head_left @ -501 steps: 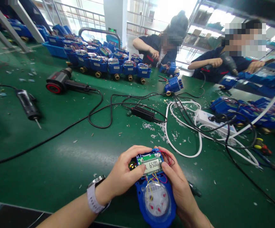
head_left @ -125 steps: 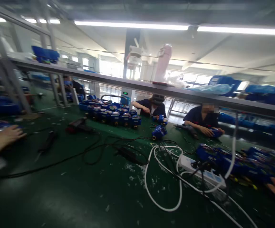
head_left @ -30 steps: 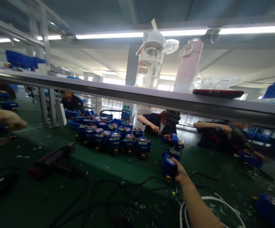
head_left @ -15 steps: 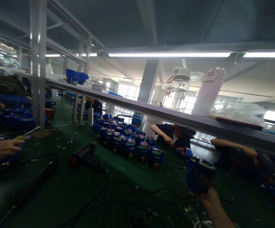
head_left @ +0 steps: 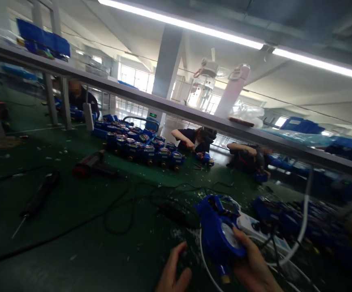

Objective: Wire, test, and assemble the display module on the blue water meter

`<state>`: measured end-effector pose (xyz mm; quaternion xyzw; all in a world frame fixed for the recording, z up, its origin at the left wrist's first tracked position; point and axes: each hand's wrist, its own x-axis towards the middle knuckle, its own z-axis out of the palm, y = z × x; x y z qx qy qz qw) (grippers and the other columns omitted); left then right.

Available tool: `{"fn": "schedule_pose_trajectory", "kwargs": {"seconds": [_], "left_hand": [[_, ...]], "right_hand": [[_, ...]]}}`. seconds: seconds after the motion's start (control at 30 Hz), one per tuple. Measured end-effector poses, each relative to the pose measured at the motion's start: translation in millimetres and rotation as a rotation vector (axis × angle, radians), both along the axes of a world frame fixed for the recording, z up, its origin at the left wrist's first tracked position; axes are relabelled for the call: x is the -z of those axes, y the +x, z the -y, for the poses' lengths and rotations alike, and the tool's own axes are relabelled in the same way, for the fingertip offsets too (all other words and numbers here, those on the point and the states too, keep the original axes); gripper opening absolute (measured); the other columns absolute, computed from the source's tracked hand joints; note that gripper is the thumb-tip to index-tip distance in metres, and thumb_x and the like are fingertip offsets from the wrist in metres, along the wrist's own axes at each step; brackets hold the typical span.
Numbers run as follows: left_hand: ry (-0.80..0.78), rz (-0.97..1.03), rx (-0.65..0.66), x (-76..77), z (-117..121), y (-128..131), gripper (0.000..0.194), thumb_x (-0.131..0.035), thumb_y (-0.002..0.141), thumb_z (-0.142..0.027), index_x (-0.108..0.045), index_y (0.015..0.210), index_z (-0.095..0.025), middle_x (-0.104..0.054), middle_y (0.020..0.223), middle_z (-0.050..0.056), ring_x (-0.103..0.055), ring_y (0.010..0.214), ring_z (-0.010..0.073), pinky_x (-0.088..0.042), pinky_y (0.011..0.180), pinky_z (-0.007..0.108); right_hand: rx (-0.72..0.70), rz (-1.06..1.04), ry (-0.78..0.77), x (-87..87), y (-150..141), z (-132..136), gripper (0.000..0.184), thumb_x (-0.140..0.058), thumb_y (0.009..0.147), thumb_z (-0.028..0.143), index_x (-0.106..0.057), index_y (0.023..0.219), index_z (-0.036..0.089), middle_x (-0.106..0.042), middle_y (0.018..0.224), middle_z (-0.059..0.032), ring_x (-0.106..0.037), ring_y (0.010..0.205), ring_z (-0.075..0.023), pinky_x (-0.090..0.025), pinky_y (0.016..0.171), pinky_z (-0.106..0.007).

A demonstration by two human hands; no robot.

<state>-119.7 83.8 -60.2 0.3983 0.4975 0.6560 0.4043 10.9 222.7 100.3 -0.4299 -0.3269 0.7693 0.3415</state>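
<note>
My right hand (head_left: 253, 263) grips a blue water meter (head_left: 210, 235) with a round pale dial, its thumb at the dial's edge. The meter is tilted, and a brass-coloured pipe end points down toward me. A second blue housing with a dark window sits at its far end. To the left of the meter, my left hand (head_left: 174, 271) is open and holds nothing, thumb and fingers apart. It is apart from the meter. Beneath and behind the meter run a white cable and a white power strip (head_left: 262, 233).
Several blue meters (head_left: 148, 152) stand in rows on the green bench (head_left: 81, 211). A dark pistol-shaped tool (head_left: 92, 164) and a black electric screwdriver (head_left: 40, 194) lie at left, with black cables across the middle. A shelf (head_left: 163, 101) crosses above. Co-workers sit opposite.
The view has swung right and down. My right hand has brought the meter nearer, and my left hand has come into view. A hand with a yellow-handled tool at far left has left view.
</note>
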Motion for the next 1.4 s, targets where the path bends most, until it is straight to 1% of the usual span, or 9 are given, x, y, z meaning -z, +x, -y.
{"fn": "schedule_pose_trajectory", "kwargs": {"seconds": [0.1,0.23,0.33,0.47,0.77,0.87,1.03,1.23,1.4], "left_hand": [[0.101,-0.062,-0.096,0.9,3,8,0.073,-0.044,0.091,-0.061,-0.027,0.149,-0.02,-0.027,0.158,0.015,-0.019,0.147,0.0348,-0.013,0.121,0.053],[0.258,-0.176,-0.165,-7.2,16,17,0.079,-0.035,0.091,-0.067,-0.017,0.153,-0.022,-0.017,0.162,0.012,-0.012,0.149,0.033,-0.009,0.122,0.052],[0.323,-0.259,-0.163,-13.4,26,21,0.082,-0.03,0.089,-0.072,-0.016,0.153,-0.023,-0.017,0.161,0.012,-0.014,0.148,0.034,-0.009,0.121,0.053],[0.36,-0.338,-0.174,-16.9,35,25,0.082,-0.027,0.088,-0.075,-0.016,0.152,-0.026,-0.025,0.158,0.013,-0.02,0.146,0.0342,-0.012,0.119,0.054],[0.402,-0.415,-0.174,-21.5,47,14,0.084,-0.036,0.085,-0.076,-0.027,0.148,-0.021,-0.047,0.141,0.016,-0.041,0.133,0.0334,-0.026,0.114,0.05],[0.398,-0.431,-0.136,-26.3,47,11,0.076,-0.039,0.086,-0.073,-0.038,0.142,-0.02,-0.053,0.133,0.015,-0.047,0.128,0.033,-0.029,0.112,0.05],[0.37,-0.534,-0.078,-34.4,47,6,0.062,-0.04,0.088,-0.067,-0.06,0.119,-0.017,-0.062,0.12,0.015,-0.051,0.123,0.0342,-0.03,0.11,0.051],[0.339,-0.522,-0.04,-38.5,49,4,0.045,-0.045,0.092,-0.051,-0.06,0.116,-0.017,-0.063,0.119,0.015,-0.053,0.119,0.0321,-0.035,0.105,0.049],[0.317,-0.51,0.053,-45.6,51,1,0.051,-0.045,0.091,-0.057,-0.058,0.121,-0.018,-0.062,0.123,0.015,-0.053,0.121,0.0331,-0.028,0.111,0.051]], "right_hand": [[-0.043,0.045,0.048,24.9,31,53,0.04,-0.088,0.06,0.04,-0.072,0.087,0.014,-0.073,0.081,-0.0064,-0.069,0.08,-0.0291,-0.057,0.078,-0.04],[-0.074,0.064,0.08,60.1,62,105,0.044,-0.088,0.058,0.044,-0.073,0.086,0.013,-0.073,0.08,-0.0098,-0.07,0.081,-0.0322,-0.056,0.076,-0.04],[-0.08,0.067,0.073,77.9,73,133,0.052,-0.09,0.055,0.044,-0.073,0.093,0.013,-0.073,0.08,-0.0111,-0.069,0.08,-0.0339,-0.056,0.074,-0.041],[-0.052,0.022,0.064,90.2,78,158,0.058,-0.091,0.051,0.041,-0.071,0.097,0.012,-0.073,0.087,-0.0122,-0.07,0.081,-0.0341,-0.056,0.074,-0.042],[-0.086,-0.05,0.013,95.2,75,183,0.059,-0.089,0.058,0.039,-0.067,0.104,0.011,-0.073,0.096,-0.0129,-0.068,0.088,-0.0292,-0.053,0.081,-0.037],[-0.088,-0.072,-0.006,96.6,67,190,0.059,-0.089,0.059,0.044,-0.067,0.105,0.012,-0.072,0.098,-0.012,-0.067,0.093,-0.0294,-0.052,0.085,-0.038],[-0.081,-0.093,0.024,107.5,64,199,0.066,-0.086,0.066,0.049,-0.062,0.116,0.014,-0.07,0.109,-0.012,-0.065,0.102,-0.0305,-0.05,0.091,-0.039],[-0.091,0.014,0.166,132.5,78,202,0.072,-0.076,0.075,0.061,-0.057,0.129,0.018,-0.06,0.131,-0.0117,-0.052,0.124,-0.0295,-0.041,0.104,-0.039],[-0.129,0.103,0.341,138.2,86,205,0.085,-0.073,0.069,0.072,-0.057,0.133,0.019,-0.057,0.133,-0.0126,-0.047,0.129,-0.0336,-0.039,0.107,-0.039]]}}
